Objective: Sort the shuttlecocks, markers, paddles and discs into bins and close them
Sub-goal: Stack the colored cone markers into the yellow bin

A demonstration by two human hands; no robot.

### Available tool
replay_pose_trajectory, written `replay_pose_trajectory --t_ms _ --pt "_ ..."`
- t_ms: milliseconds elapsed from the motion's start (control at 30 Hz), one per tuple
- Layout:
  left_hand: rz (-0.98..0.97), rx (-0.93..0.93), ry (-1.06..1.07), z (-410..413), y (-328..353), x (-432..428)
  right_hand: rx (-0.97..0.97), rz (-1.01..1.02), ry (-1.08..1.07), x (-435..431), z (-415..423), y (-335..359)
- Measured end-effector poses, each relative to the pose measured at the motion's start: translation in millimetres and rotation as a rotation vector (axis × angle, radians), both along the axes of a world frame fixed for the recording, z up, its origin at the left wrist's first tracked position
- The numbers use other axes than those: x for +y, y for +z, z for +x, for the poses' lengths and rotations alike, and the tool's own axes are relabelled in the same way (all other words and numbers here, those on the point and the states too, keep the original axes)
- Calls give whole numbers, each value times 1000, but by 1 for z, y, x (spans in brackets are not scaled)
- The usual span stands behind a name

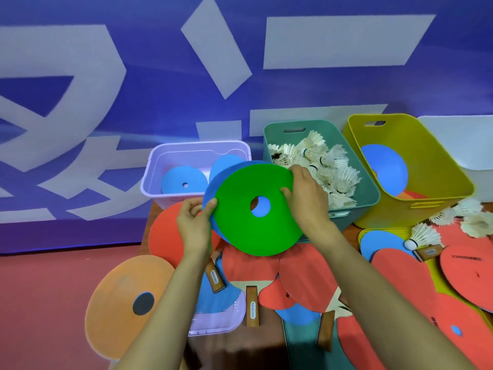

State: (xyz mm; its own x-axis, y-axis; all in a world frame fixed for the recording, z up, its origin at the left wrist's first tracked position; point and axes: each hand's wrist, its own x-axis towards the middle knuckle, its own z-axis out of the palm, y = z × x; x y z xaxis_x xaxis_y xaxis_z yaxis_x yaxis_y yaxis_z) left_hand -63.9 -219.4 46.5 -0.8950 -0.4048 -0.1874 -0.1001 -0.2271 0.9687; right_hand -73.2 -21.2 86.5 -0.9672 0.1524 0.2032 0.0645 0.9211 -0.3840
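Head view, and both hands are on the same piece: the left hand [193,225] pinches the left edge of the green disc [240,231], thumb on the face and fingers tucked behind, while the right hand [306,198] grips the upper right edge, thumb laid on the face near the centre hole. The green disc is up off the counter [269,324], tilted toward the camera, and a blue disc [209,190] sits right behind it, peeking out on the left and showing through the hole. Whether the fingers also clamp that blue one, I cannot tell. Just beyond the hands stands the lilac bin [152,180], open, with a light blue disc [181,180] lying inside. To its right is the teal bin [277,132], open and piled with white shuttlecocks [320,161]. Further right the yellow bin [426,145] is tipped toward the camera, a blue disc [386,169] leaning against its inner wall. Below the hands the counter is crowded with red paddles [306,284], overlapping one another, and their wooden handles [252,305] point this way. A lilac lid [226,319] lies flat under the left forearm. Out at the left edge an orange disc [125,297] with a dark centre overhangs the red floor [40,289]. On the right, loose shuttlecocks [421,236] rest among more red paddles beside the yellow bin. A blue banner [106,76] with large pale shapes fills the background.
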Motion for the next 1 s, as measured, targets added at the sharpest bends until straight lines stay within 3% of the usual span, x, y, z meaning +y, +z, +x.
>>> replay_pose_trajectory --t_ms 133,333,467,700,800,900,1000 --pt "91 7 -5 -12 1 30 -2 -30 -92 34 -3 7" --pt "132 63 -54 -31 25 90 247 -209 -182 113 -18 20" --pt "23 25 -211 -38 36 164 215 -282 -251 185 -36 17" --pt "-12 -48 -248 -48 42 284 189 -391 -339 314 -48 1" --pt "-119 -7 -226 -49 48 312 285 -438 -366 353 -52 3" --pt "-294 -1 -315 -52 50 332 240 -423 -401 382 -64 4" --pt "-657 -22 -471 -60 49 357 142 -439 -380 401 -82 3"
